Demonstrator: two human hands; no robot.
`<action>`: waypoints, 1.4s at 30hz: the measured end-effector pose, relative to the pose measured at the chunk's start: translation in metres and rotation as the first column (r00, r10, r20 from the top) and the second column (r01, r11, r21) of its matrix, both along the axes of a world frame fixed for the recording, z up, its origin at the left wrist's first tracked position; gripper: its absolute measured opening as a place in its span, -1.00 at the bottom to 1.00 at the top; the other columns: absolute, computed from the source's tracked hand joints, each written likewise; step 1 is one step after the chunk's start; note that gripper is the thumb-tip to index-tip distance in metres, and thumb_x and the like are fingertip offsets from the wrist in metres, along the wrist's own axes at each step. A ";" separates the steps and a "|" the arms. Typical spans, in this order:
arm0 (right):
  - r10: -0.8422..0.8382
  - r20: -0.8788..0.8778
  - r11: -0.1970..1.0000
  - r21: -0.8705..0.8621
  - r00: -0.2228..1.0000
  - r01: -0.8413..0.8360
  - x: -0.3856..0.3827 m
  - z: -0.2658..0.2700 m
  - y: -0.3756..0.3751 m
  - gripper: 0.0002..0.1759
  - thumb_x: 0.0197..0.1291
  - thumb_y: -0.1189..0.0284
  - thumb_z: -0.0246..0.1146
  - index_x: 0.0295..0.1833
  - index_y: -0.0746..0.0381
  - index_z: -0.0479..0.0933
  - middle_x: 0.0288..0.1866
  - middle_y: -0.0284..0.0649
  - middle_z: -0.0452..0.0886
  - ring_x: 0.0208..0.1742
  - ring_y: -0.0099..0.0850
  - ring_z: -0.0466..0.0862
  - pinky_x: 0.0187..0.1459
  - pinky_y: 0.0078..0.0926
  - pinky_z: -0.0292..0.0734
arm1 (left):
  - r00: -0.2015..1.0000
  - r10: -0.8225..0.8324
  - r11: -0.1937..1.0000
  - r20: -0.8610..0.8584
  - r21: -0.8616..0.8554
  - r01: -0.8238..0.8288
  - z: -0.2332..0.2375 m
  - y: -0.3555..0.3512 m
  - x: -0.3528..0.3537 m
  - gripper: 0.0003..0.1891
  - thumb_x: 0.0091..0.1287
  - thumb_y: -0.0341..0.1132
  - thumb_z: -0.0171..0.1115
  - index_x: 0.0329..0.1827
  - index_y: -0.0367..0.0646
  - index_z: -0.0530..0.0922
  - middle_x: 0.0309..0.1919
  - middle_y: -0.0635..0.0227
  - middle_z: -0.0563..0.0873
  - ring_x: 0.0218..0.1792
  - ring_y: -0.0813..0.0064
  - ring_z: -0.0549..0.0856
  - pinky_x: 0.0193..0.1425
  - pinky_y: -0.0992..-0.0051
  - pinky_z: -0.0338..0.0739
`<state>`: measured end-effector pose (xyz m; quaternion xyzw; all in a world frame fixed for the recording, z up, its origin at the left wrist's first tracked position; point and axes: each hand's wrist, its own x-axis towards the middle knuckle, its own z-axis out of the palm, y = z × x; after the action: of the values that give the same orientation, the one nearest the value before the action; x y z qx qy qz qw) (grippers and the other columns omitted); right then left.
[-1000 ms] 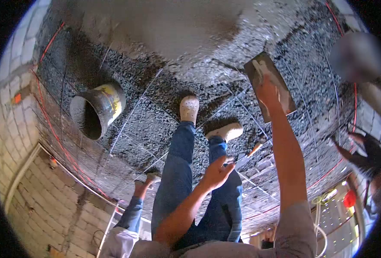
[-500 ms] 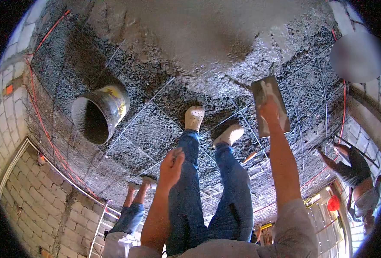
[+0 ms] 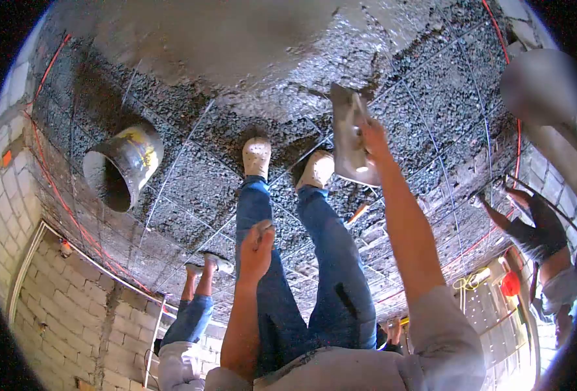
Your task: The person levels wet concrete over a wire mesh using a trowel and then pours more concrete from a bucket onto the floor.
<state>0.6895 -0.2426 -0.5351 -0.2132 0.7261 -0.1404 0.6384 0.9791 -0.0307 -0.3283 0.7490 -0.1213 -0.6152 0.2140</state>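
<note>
1. Covering the far end of the floor, wet grey concrete [image 3: 236, 39] stops in a ragged edge against the wire-meshed gravel bed [image 3: 197, 182] on which the person stands. From that edge, the work in hand looks like floating the fresh mix outward. It would likely go best in long, overlapping passes.
2. Block walls [image 3: 60, 306] hem the pour. One co-worker [image 3: 536, 238] bends at the right, and a second worker's legs [image 3: 194, 306] show at lower left. Both are well apart from the tool, so the swing looks unobstructed.
3. A metal bucket [image 3: 122, 166] lies on its side on the gravel to the left, mouth open, well apart from either hand.
4. The steel trowel [image 3: 347, 124] is tilted on edge above the gravel, just beside the right clog [image 3: 316, 169] and short of the concrete. Laying the blade flatter, with the leading edge slightly raised, should keep it from digging in or snagging the mesh.
5. The right hand [image 3: 371, 140] is wrapped around the trowel's handle, arm stretched out.
6. The left hand [image 3: 256, 247], fingers together and holding nothing, lies over the jeans near the knee. Whether it presses there cannot be told; bracing on it would steady the deep bend.
</note>
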 end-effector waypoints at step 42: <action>0.070 -0.340 0.969 -0.202 0.938 -0.145 -0.138 0.022 0.102 -0.57 0.20 0.23 0.21 0.12 0.20 0.47 -0.10 -0.12 0.65 -0.13 -0.39 0.63 -0.09 -0.40 0.52 | 0.882 -0.471 0.859 -0.033 0.212 0.466 0.021 -0.052 -0.083 -0.58 0.40 -0.15 0.07 0.17 -0.28 0.45 -0.06 0.21 0.65 -0.39 0.64 0.51 -0.32 0.59 0.43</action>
<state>0.5516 -0.1401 -0.5126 -0.3439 0.7894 -0.1483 0.4863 0.8957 -0.0832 -0.3071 0.7216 -0.2348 -0.6508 -0.0249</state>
